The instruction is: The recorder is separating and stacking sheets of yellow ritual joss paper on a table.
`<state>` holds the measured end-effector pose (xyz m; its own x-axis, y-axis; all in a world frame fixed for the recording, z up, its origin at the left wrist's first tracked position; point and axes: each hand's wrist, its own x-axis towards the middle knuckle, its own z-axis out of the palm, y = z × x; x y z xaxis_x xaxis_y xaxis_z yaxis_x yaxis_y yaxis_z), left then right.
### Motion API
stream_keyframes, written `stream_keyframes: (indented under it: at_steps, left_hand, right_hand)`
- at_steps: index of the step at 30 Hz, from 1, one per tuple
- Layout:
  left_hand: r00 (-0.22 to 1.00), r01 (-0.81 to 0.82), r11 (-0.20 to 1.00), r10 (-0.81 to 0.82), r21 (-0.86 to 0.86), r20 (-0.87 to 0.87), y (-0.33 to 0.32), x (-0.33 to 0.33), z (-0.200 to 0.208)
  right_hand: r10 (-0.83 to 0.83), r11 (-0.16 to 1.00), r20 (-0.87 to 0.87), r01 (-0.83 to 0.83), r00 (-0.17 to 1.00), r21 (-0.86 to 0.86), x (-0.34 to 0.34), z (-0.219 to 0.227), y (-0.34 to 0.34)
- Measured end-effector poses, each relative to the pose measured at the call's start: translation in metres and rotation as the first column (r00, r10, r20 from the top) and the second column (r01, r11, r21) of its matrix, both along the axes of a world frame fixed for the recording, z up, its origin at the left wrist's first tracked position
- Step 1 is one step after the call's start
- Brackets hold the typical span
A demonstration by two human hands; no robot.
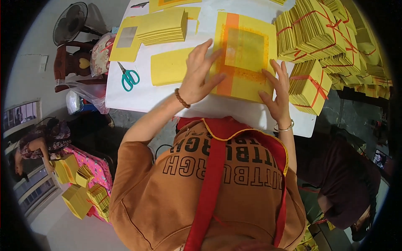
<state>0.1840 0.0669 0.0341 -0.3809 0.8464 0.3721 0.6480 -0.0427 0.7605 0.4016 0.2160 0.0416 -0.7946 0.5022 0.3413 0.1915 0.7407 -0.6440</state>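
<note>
In front of me on the white table (pixel 140 97) lies a yellow paper sheet (pixel 245 81) with an orange strip down its left side and a greyish square framed in orange. My left hand (pixel 202 71) is spread over the sheet's left edge, its fingertips by the orange strip. At the right edge, my right hand (pixel 277 90) rests with fingers apart, some of them on the paper. Neither hand grips anything. Left of my left hand lies a plain yellow folded paper (pixel 167 67), partly hidden by that hand.
Scissors with teal handles (pixel 130 78) lie at the table's left. Behind them stands a stack of yellow folded papers (pixel 163 27). Bundles tied with red ribbon (pixel 312 31) crowd the right side. One person (pixel 48 136) is at the left beside yellow stacks (pixel 69 167); another (pixel 347 184) is at the right.
</note>
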Motion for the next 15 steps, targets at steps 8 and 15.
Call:
stream_keyframes:
  at_steps: [8, 15]
  left_hand:
    - [0.712, 0.430, 0.897, -0.409, -0.107, -0.571, -0.010, -0.014, 0.032]
    - [0.764, 0.513, 0.857, -0.483, -0.049, -0.429, 0.001, -0.019, 0.044]
  right_hand:
    - [-0.008, 1.000, 0.071, 0.009, 0.997, -0.012, 0.004, -0.006, 0.003]
    - [0.060, 0.899, -0.156, -0.122, 0.986, -0.420, 0.004, -0.011, 0.005]
